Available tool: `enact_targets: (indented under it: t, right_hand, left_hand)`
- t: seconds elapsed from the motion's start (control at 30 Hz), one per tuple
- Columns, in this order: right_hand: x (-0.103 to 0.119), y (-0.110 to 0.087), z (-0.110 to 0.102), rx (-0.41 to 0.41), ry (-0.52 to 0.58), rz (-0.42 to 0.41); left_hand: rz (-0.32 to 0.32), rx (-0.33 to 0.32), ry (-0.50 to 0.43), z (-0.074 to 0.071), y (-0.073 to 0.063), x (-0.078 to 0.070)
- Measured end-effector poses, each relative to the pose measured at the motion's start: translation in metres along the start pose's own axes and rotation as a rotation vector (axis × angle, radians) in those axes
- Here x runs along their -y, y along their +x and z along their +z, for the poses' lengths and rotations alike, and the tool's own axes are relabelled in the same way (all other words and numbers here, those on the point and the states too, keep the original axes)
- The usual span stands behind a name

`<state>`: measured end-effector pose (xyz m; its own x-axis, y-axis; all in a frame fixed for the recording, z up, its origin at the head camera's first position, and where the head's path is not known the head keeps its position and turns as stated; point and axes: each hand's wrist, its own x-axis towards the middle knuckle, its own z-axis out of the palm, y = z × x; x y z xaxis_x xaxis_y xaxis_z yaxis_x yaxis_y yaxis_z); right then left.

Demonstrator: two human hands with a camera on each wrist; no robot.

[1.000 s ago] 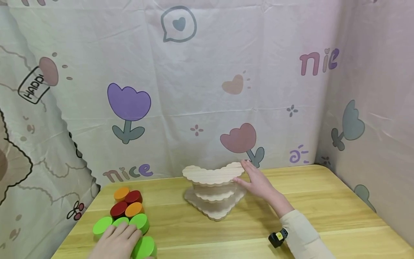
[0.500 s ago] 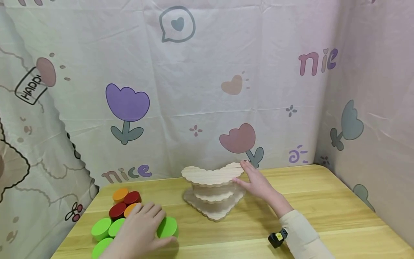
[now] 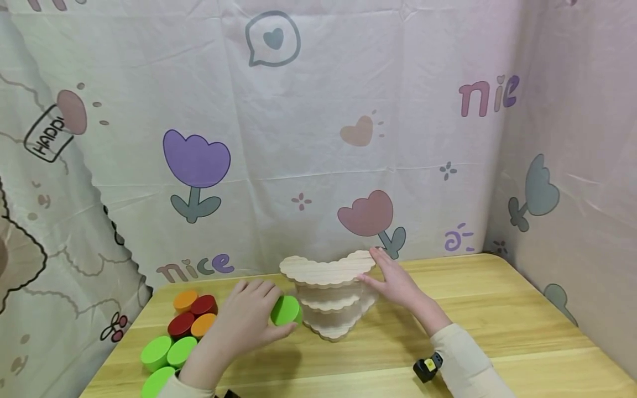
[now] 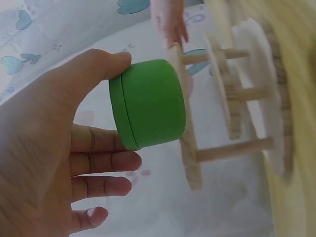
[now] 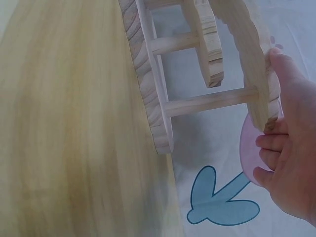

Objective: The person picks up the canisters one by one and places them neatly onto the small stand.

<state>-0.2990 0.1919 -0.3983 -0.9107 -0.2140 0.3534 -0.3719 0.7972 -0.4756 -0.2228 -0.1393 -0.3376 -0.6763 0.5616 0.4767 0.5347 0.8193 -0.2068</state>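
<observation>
Slowly steer the green cylinder (image 3: 286,311) pinched in the left hand (image 3: 246,319), bracing the wooden stand (image 3: 332,327) against knocks by the top tier (image 3: 328,272) gripped in the right hand (image 3: 396,282).

A pale printed cloth (image 3: 308,88) hangs behind the wood-grained surface (image 3: 507,320) and along both its sides. On the back stretch, a purple tulip (image 3: 196,160) sits left of a pink tulip (image 3: 368,215), with a speech bubble (image 3: 273,38) higher between them; a blue-grey tulip (image 3: 542,185) marks the right side.
</observation>
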Motion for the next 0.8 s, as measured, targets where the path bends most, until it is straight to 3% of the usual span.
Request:
enact_targets:
  t: [0.37,0.8]
  right_hand:
    - [-0.001,-0.001,0.001,-0.006,0.007,-0.002]
    - [0.002,-0.001,0.0,-0.017,0.017,-0.008]
  left_hand:
    - [-0.04,-0.028,-0.078,-0.004,0.042,-0.011]
    - [-0.057,-0.13,-0.217,0.01,0.084,-0.027]
